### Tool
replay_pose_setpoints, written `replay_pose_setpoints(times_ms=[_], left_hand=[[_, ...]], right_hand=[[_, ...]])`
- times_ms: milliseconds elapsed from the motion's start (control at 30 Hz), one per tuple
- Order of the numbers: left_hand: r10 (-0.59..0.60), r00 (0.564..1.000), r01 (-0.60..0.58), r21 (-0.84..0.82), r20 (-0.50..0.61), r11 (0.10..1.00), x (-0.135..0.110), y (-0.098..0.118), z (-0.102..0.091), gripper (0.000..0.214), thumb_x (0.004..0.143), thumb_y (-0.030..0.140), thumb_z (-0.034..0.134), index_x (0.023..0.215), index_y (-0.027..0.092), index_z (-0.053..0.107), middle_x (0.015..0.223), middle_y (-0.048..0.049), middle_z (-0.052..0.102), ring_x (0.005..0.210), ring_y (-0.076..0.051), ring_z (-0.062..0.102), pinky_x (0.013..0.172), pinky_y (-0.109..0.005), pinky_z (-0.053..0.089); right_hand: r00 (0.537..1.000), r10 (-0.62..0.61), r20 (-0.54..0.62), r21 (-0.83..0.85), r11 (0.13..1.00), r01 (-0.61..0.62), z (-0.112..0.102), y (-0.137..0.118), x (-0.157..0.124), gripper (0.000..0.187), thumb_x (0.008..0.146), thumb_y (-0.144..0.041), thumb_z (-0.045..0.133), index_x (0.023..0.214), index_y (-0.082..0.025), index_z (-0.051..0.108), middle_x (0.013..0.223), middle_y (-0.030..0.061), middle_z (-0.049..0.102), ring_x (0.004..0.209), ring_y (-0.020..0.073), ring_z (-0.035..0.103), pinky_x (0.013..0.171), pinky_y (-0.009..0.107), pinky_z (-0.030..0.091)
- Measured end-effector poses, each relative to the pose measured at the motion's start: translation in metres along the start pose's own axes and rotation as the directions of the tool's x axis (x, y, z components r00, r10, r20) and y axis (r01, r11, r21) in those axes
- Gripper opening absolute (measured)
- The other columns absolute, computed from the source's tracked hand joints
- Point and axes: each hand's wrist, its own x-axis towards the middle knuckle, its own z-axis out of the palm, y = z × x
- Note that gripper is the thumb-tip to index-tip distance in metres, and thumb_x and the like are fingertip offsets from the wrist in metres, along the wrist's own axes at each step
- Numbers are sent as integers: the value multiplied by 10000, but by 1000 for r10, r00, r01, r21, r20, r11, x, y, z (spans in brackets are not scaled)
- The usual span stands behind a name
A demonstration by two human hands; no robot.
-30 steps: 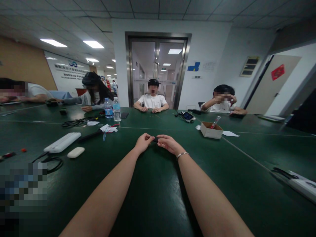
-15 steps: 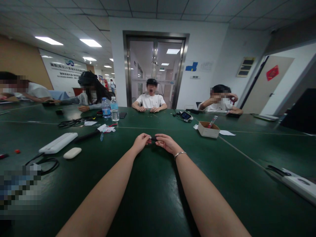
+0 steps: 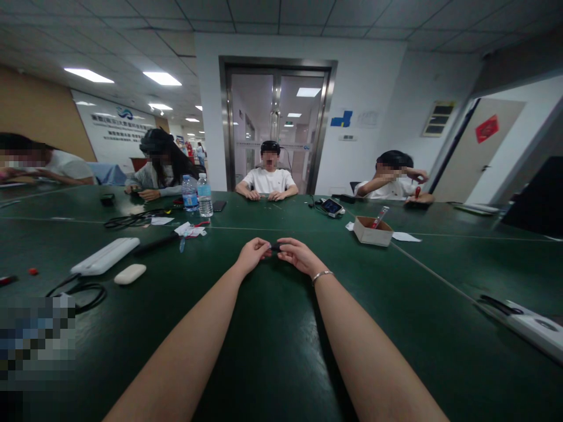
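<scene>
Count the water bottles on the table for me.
2. Both stand side by side on the far left part of the green table: the left bottle and the right bottle close beside it. None seems hidden.

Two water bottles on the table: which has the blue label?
The left bottle, with the darker blue band round its middle; the right bottle beside it looks clear and pale.
</scene>
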Motion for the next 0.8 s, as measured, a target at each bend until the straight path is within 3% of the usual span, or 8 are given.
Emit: replay_pose_setpoints(times_ms=[300,800], left_hand=[[7,1000,-7,60,0,998,2,-2,-1,131,811,246,523,830,118,545,672,-35,615,580,-119,592,530,-216,404],[-2,1000,0,74,26,997,3,-6,0,151,807,276,515,854,134,542,722,-47,625,636,-133,613,544,-215,420]], right_hand=[[1000,-2,19,-13,1000,2,2,-2,-2,216,768,7,561,944,-110,603,661,21,589,573,105,605,622,216,562],[999,21,24,-44,999,-20,2,-2,-2,223,780,2,553,977,-98,584,672,41,614,578,124,633,587,201,554]])
